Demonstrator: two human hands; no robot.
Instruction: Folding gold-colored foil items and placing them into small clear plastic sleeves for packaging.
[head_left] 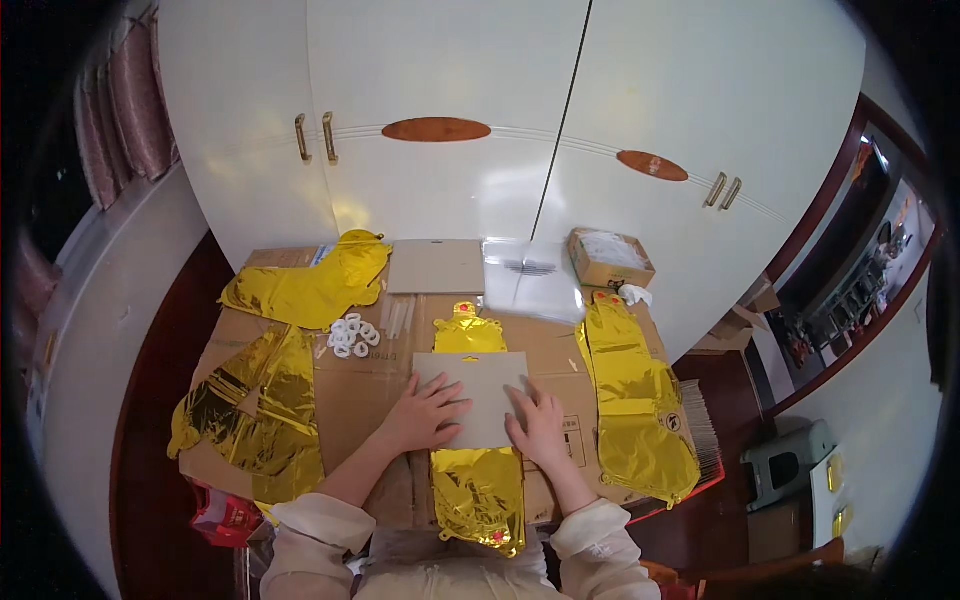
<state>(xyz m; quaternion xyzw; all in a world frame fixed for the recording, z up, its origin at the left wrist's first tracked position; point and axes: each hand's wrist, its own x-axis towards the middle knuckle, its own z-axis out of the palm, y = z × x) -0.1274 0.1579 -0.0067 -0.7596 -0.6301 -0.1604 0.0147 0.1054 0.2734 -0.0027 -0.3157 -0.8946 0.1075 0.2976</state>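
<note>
A grey cardboard sheet (482,378) with a small hanging slot lies across the middle of a flat gold foil balloon (478,490). The balloon's two ends show above and below the sheet; its middle is hidden. My left hand (428,413) lies open on the left part of the sheet, fingers stretched out and a little spread. At the sheet's right edge, my right hand (540,425) rests with its fingertips on the card, its fingers apart and holding nothing.
Flattened brown cardboard (360,400) covers the table. More gold foil balloons lie left (270,390) and right (635,400). White rings (352,336), stacked grey sheets (436,266), clear plastic bags (530,278) and a small carton (610,258) sit toward the white cabinet (440,190).
</note>
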